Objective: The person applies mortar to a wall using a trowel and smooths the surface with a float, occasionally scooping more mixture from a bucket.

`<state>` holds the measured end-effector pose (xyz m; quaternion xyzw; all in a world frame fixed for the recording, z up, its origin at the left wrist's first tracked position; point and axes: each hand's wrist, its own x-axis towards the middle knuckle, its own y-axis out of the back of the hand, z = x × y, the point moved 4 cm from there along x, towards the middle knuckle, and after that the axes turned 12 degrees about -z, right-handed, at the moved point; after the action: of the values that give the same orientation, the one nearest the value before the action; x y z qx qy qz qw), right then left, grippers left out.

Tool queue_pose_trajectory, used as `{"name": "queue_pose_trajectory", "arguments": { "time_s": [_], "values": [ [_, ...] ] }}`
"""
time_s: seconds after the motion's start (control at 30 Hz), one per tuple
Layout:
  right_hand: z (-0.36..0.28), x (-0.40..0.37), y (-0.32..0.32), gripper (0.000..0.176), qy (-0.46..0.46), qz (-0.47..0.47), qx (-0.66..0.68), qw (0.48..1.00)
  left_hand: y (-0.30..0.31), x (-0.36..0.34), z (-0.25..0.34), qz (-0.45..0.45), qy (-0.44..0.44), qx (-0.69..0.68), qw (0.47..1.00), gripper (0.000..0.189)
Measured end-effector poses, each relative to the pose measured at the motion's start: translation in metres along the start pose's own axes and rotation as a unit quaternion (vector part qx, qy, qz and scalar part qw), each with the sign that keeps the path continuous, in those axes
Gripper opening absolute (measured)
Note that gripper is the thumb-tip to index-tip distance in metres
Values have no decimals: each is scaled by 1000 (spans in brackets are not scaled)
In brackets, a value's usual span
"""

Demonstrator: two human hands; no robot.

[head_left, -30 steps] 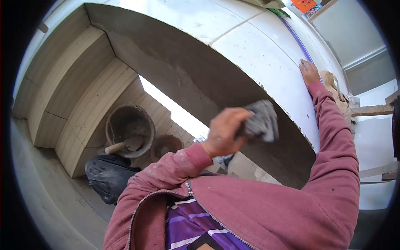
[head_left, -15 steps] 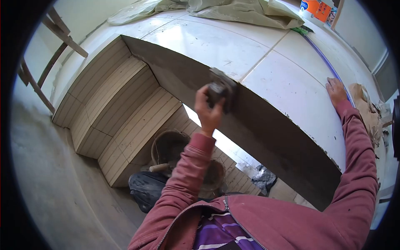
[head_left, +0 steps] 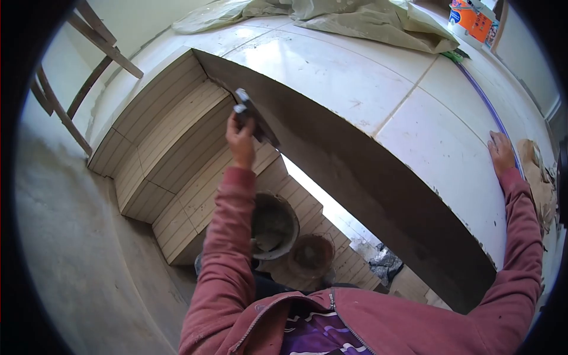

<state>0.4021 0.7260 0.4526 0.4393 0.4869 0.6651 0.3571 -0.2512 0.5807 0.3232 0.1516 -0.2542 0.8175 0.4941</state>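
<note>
My left hand point(head_left: 242, 137) is stretched far out and grips a grey, mortar-stained sponge point(head_left: 248, 115). The sponge presses against the dark grey cemented riser face point(head_left: 355, 171) near its far left end, just under the white tiled floor point(head_left: 331, 71). My right hand point(head_left: 502, 151) lies flat and open on the white tiles beside a blue line point(head_left: 485, 103), apart from any tool. Both arms wear a red-pink zipped sweater.
Below the riser lie beige striped tiled steps point(head_left: 177, 154). A mortar bucket point(head_left: 273, 225) and a smaller round pan point(head_left: 310, 255) stand on them. A crumpled tarp point(head_left: 355, 18), an orange box point(head_left: 473, 21) and brown paper point(head_left: 535, 171) rest on the upper floor. Wooden ladder legs point(head_left: 71, 89) stand at left.
My left hand has swept the sponge leftward along the riser, from near my chest to its far end. My right hand stays planted on the tiles.
</note>
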Motion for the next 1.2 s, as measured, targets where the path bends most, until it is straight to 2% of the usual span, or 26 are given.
{"name": "queue_pose_trajectory", "arguments": {
  "time_s": [0.17,0.27,0.33,0.43,0.6,0.7,0.77,0.8,0.83,0.9,0.93,1.0,1.03,1.1,1.13,1.2],
  "values": [
    [-11,-5,9,33,-15,-8,-2,1000,48,90,-16,7,27,-23,999,33],
    [-7,-4,6,33,-6,0,-11,1000,32,93,-12,9,40,-43,998,33],
    [-7,-3,5,33,-6,-2,2,1000,4,85,-6,-78,-4,-34,996,36],
    [5,0,-3,32,14,7,13,1000,-41,42,7,-61,-35,32,997,41],
    [-3,-2,2,33,-6,-1,13,1000,-129,-58,34,-50,-72,117,989,46],
    [-7,-2,7,33,-14,-2,18,1000,-195,-124,62,-96,-192,211,954,44],
    [-8,-2,7,34,-29,-13,21,999,-233,-171,70,-137,-203,223,944,48],
    [-9,0,7,34,-27,-11,21,999,-250,-194,75,-190,-184,216,940,49],
    [-8,1,6,34,-31,-17,25,999,-264,-218,69,-248,-202,204,925,50],
    [-7,-2,4,35,-37,-25,29,999,-288,-255,69,-431,-154,137,879,53],
    [-7,-1,4,36,-36,-25,21,999,-285,-263,70,-432,-157,136,878,53],
    [-6,1,4,36,-34,-22,13,999,-280,-284,64,-571,-171,128,792,53],
    [-7,1,3,37,-38,-24,1,999,-266,-283,57,-589,-134,147,783,50],
    [-8,-1,3,37,-45,-27,-7,999,-218,-273,39,-576,-79,198,789,50],
    [-11,-2,5,38,-46,-32,-8,998,-191,-260,47,-598,-34,279,751,50],
    [-12,-2,5,39,-49,-37,-7,998,-132,-243,47,-564,-4,339,753,49]
  ]
}}
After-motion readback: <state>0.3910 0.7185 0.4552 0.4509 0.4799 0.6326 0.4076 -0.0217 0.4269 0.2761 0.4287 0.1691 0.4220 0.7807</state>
